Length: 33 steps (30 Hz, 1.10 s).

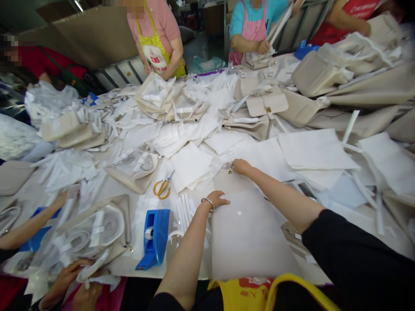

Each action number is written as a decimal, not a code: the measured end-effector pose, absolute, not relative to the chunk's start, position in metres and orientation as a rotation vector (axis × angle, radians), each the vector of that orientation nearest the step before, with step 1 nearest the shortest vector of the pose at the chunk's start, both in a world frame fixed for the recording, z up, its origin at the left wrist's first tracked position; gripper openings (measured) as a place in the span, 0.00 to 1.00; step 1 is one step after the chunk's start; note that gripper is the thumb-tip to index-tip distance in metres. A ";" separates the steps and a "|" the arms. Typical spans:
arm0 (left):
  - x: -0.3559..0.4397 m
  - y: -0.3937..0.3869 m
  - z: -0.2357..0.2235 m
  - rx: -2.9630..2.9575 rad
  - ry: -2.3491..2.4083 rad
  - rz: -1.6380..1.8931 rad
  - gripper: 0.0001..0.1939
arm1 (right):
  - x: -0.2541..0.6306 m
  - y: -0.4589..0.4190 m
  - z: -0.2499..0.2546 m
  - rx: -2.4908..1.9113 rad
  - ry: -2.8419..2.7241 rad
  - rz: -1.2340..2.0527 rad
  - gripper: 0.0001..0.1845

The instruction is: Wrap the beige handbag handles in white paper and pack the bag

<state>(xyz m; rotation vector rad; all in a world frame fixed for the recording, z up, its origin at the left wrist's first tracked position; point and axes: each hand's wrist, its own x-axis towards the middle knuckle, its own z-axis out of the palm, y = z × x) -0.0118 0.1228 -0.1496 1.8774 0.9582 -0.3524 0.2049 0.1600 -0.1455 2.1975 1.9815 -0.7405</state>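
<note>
A beige handbag (249, 229) lies flat in front of me, covered by a translucent white sheet. My left hand (216, 200), with a silver bracelet on the wrist, rests on the bag's left edge with fingers curled over it. My right hand (240, 166) reaches to the bag's far end and pinches at its small gold clasp (229, 170).
Yellow-handled scissors (163, 186) and a blue tape dispenser (154, 238) lie to my left. White paper sheets (311, 149), strips and more beige bags cover the table. A person at my left handles a wrapped bag (97, 233). Other workers stand across the table.
</note>
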 end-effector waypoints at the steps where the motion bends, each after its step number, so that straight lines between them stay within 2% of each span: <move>1: -0.012 0.123 -0.151 1.878 0.953 -0.347 0.22 | 0.201 0.165 -0.149 2.203 1.953 -0.724 0.15; 6: -0.014 0.123 -0.160 1.883 0.966 -0.284 0.25 | 0.192 0.172 -0.154 2.201 1.906 -0.659 0.16; 13: -0.014 0.120 -0.162 1.870 1.005 -0.220 0.25 | 0.188 0.154 -0.112 2.036 2.060 -0.736 0.13; 20: -0.014 0.120 -0.168 1.882 1.004 -0.132 0.29 | 0.169 0.048 -0.083 2.067 2.463 -0.354 0.11; 26: -0.015 0.108 -0.161 1.905 1.018 -0.002 0.27 | 0.150 -0.016 -0.105 2.162 2.717 -0.361 0.12; 33: -0.025 0.092 -0.152 1.865 1.118 0.123 0.20 | 0.152 -0.031 -0.137 2.155 2.874 -0.507 0.13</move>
